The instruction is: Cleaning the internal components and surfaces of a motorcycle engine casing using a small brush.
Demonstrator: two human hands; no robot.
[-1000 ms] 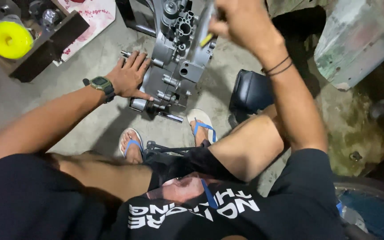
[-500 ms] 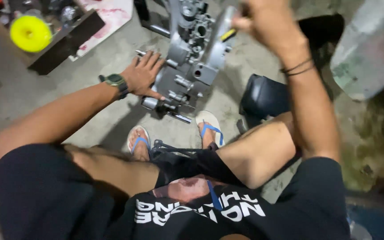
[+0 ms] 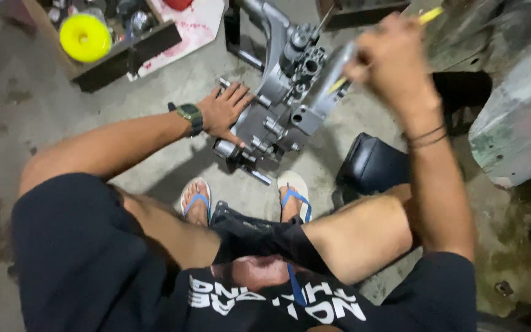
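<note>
The left hand (image 3: 221, 112) has stayed flat on the grey engine block (image 3: 281, 101), fingers spread, holding it steady on the floor by the person's feet; the right hand (image 3: 394, 64) has lifted a bit, fingers wrapped tight around a yellow-handled tool (image 3: 428, 15); the work goes on.

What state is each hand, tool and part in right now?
left hand: open, flat on the engine casing.
right hand: closed around a yellow-handled screwdriver, raised above the casing.
engine casing: resting tilted on the concrete floor.
yellow disc: lying in the wooden tray.
</note>
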